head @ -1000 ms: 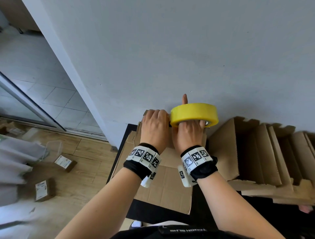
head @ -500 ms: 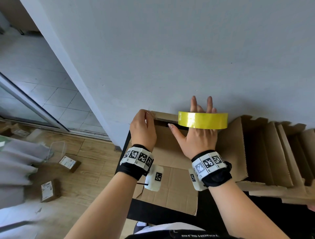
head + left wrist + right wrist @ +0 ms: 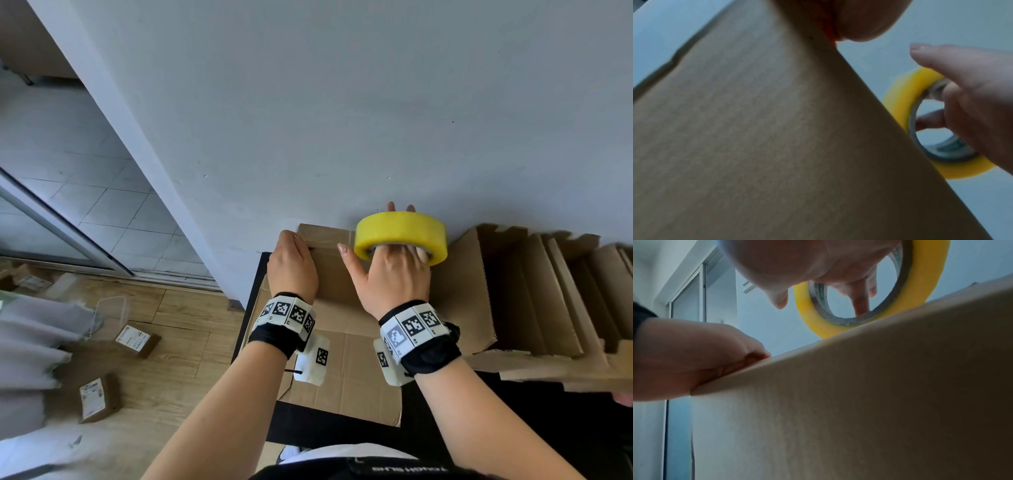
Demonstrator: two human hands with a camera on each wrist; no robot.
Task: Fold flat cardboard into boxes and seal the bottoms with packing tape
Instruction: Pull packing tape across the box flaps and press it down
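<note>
The right hand [image 3: 394,274] carried the yellow tape roll [image 3: 400,236] with its fingers [image 3: 390,208] pushed straight through the core, two fingertips showing past the far rim and the thumb spread out to the left, clear of the roll. From the right wrist view, one finger [image 3: 860,305] pressed down on the inner wall of the core, and the roll [image 3: 920,288] sat just above the top edge of the cardboard box [image 3: 859,402]. The left hand [image 3: 291,267] was curled over the upper left edge of the box [image 3: 335,284], gripping it with fingers on the far side and the palm toward the person; the right wrist view showed that hand [image 3: 694,358] closed on the edge. A strip of tape [image 3: 329,236] lay along the box's top face from the left hand toward the roll. The box stood upright on a black counter [image 3: 301,421] against a grey wall [image 3: 342,102], with a flattened sheet of cardboard [image 3: 349,387] under it. To the right, a stack of flat cardboard blanks [image 3: 548,294] leaned near the wall. On the wooden floor [image 3: 178,342] at the left lay small labelled parcels [image 3: 99,397] and a clear plastic tub [image 3: 109,315].
</note>
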